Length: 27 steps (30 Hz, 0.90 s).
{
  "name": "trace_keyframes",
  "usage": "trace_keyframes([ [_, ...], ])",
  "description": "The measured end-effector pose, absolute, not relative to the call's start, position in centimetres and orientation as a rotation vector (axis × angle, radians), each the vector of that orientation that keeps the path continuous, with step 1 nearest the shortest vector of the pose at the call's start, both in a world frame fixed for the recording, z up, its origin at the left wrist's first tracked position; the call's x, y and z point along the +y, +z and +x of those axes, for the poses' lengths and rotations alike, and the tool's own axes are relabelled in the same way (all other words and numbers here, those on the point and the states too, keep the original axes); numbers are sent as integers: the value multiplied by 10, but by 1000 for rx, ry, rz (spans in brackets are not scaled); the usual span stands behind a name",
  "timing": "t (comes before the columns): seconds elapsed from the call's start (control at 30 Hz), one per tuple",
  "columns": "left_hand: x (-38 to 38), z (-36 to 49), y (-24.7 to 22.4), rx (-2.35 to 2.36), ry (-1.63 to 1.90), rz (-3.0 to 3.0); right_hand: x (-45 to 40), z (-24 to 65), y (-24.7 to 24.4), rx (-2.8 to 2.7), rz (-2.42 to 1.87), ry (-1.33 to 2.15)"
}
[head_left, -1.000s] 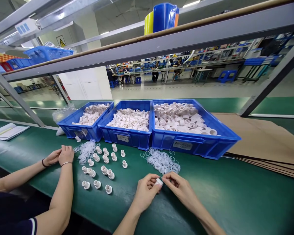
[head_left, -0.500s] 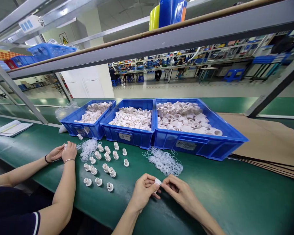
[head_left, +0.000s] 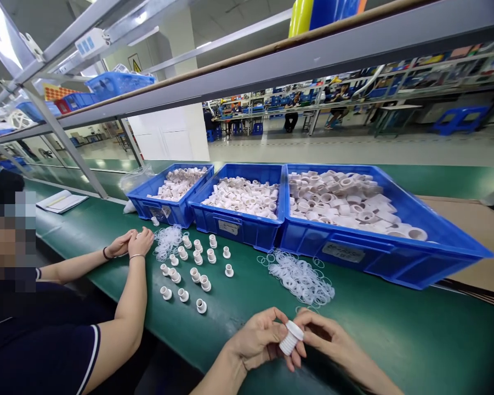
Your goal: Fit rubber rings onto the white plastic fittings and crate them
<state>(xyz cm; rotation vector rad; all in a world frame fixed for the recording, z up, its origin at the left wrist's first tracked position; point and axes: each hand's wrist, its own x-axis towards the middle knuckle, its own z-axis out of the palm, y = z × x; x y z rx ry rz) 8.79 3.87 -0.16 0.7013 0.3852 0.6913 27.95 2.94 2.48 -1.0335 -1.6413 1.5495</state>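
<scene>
My left hand is closed around a white threaded plastic fitting, its wide flange tilted up and its ribbed body pointing down. At the flange's right side, the bent fingers of my right hand press against the fitting; some fingertips are hidden behind it, and a ring between them cannot be made out. Just beyond my hands lies a loose pile of thin clear rings on the green table. Several white flanged fittings stand and lie to the left.
Three blue bins of white plastic parts stand behind: a left bin, a middle bin and a right bin. At the left sits a co-worker, whose hands are together by another ring pile. Brown cardboard lies at right.
The view has turned left, showing more of the co-worker. The fitting in my left hand now shows its flange and ribbed body more fully. My right hand stays at its edge.
</scene>
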Motion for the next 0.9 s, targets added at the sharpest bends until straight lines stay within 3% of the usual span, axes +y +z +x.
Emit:
trace_keyframes([
  [0.13,38,59,35,546,638,1008,31,276,24,-1698,-1211,1428],
  [0.23,49,27,67,1159,699,1697,34,277,22,-1642,-1348,1338],
  [0.33,66,5,79,1693,351,2345,35,281,19,-1546,-1437,1269],
  [0.4,78,1,74,1772,88,2477,34,282,18,-1481,-1457,1260],
  [0.53,93,0,64,1758,-85,2499,31,279,21,-1374,-1480,1223],
  [0.73,114,-3,123,1812,111,2619,36,287,19,-1317,-1525,1182],
  [0.9,197,31,181,1864,376,2685,46,305,-5,-1620,-1585,922],
])
